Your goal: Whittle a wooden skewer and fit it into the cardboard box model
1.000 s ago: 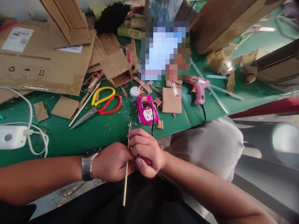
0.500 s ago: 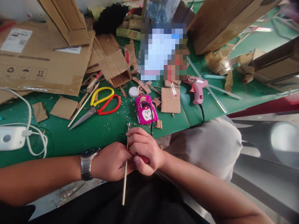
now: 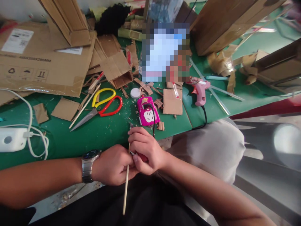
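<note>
A thin pale wooden stick (image 3: 126, 191) runs between my two hands, its lower end sticking out over my dark clothing. Closed fingers of my left hand (image 3: 114, 164), with a metal-banded watch on the wrist, grip the stick. My right hand (image 3: 145, 150) is wrapped around a red-handled tool (image 3: 142, 157); a bit of bright metal shows by the thumb and a grey metal tip (image 3: 131, 125) pokes out past the upper fingers. The rest of the tool is hidden, so its exact kind is unclear. Both hands touch at the table's front edge.
Scissors (image 3: 97, 108) with yellow and red handles lie open on the green table (image 3: 98, 138). Nearby are a pink power socket (image 3: 148, 113), a pink glue gun (image 3: 199, 91), cardboard scraps (image 3: 172, 102) and small shavings. A white device (image 3: 11, 139) with cables sits left. Cardboard boxes stand behind.
The stick's lower end reaches a little farther down toward my body. My right hand has shifted slightly upward, and more bright metal shows near its thumb.
</note>
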A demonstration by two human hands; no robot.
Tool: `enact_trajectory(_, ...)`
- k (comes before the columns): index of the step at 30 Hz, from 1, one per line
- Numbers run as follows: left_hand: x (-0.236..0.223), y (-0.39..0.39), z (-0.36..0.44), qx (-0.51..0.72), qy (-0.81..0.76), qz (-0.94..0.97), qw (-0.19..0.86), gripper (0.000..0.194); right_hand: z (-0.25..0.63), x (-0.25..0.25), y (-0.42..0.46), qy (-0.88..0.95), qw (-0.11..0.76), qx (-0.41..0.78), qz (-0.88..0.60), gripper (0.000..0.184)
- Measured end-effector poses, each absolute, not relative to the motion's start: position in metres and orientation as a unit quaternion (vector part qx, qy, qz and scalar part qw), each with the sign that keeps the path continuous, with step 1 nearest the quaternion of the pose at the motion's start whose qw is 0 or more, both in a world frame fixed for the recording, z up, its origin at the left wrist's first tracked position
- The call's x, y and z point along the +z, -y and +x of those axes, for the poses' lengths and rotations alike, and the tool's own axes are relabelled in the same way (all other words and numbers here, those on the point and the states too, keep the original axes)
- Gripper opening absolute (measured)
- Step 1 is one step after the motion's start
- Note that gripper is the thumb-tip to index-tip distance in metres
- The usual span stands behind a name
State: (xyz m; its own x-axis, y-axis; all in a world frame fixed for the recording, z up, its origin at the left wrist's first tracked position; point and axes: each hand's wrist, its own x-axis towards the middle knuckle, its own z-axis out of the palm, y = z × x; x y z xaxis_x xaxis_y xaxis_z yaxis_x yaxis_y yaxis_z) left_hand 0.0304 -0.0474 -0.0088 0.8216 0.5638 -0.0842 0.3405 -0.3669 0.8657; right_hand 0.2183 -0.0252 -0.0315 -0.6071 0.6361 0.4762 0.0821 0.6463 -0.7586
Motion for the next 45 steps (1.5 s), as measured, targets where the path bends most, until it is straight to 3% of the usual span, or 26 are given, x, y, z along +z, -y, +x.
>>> enact_trajectory(11,-0.005,0.043,0.030,0.138,-0.265,0.797,0.525,0.029,0.223,-0.032,0.034,0.769,0.485,0.379,-0.174,0.005)
enact_trajectory(18,-0.005,0.044,0.030,0.131,-0.262,0.805,0.516,0.029,0.222,-0.024,0.034,0.762,0.480,0.393,-0.185,0.004)
enact_trajectory(24,-0.008,0.046,0.031,0.120,-0.257,0.812,0.510,0.034,0.218,-0.024,0.033,0.751,0.488,0.408,-0.179,0.015)
enact_trajectory(33,-0.007,0.049,0.030,0.093,-0.246,0.848,0.459,0.025,0.214,-0.033,0.027,0.769,0.453,0.398,-0.212,0.007)
enact_trajectory(45,-0.012,0.049,0.027,0.106,-0.251,0.839,0.471,0.031,0.228,-0.019,0.038,0.741,0.506,0.390,-0.204,0.022)
